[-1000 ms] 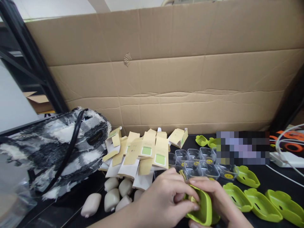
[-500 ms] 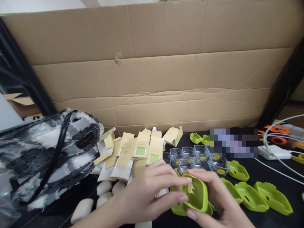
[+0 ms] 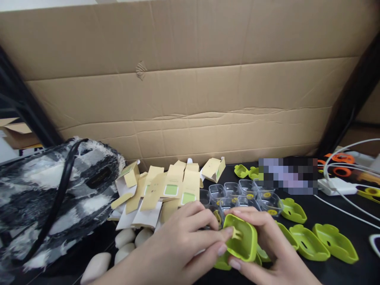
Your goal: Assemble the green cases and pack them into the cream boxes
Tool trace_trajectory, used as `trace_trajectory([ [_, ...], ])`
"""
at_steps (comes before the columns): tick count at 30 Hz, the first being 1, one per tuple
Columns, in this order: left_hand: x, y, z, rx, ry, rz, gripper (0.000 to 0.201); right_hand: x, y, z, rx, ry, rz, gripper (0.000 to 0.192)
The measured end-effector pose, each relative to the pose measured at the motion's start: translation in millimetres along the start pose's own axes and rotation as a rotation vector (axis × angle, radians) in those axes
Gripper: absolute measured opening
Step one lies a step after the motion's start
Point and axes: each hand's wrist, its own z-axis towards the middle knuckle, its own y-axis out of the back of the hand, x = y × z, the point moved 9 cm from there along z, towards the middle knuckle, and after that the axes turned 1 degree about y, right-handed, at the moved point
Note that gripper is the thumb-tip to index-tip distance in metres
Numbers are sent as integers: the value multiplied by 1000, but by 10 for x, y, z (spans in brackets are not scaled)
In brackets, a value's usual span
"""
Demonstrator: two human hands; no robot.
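Note:
My right hand (image 3: 274, 243) grips a small lime-green box (image 3: 248, 235) with rounded corners, its open side tilted toward me. Inside it lies a little pale-yellow pronged piece (image 3: 237, 233), like a tiny fork. My left hand (image 3: 190, 241) is closed, its index fingertip on that piece and its thumb by the box's near edge. Whether the piece is pinched or only pressed is hard to see. Below the box, another green part (image 3: 222, 262) lies partly hidden by the hands. Several clear plastic cups (image 3: 217, 193) with yellow stickers stand just behind.
Flattened and open small cartons (image 3: 156, 190) are heaped behind my left hand. Rounded off-white blocks (image 3: 96, 267) lie at lower left, beside a shaggy black-and-white bag (image 3: 89, 178). Green flower-edged trays (image 3: 310, 243) lie at right, near a white adapter (image 3: 337, 186) with cables. A cardboard wall (image 3: 190, 87) closes the back.
My left index finger has reached further into the green box, and the yellow piece has turned from upright to more sideways. The whole view has shifted slightly.

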Motion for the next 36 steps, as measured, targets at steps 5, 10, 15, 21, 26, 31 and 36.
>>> trace_trajectory([
  [5,-13,-55,17,52,-10,2,30,-17,8,5,-21,-49,-36,45],
  [10,-13,-122,9,69,0,-5,28,14,-16,27,54,-16,-83,50],
  [15,-22,-168,-13,45,-51,-21,48,24,-85,-14,158,-9,-105,59],
  [21,-38,-244,-31,-9,-134,-78,54,-15,-197,-61,264,-102,-111,65],
  [26,-72,-398,-35,18,-172,-32,51,-43,-245,-92,305,-95,-145,57],
  [31,-113,-243,-43,-70,-123,79,45,-15,-106,-62,156,-46,-152,47],
  [36,-158,-1,-26,-177,-96,73,48,115,-44,19,137,62,-127,54],
])
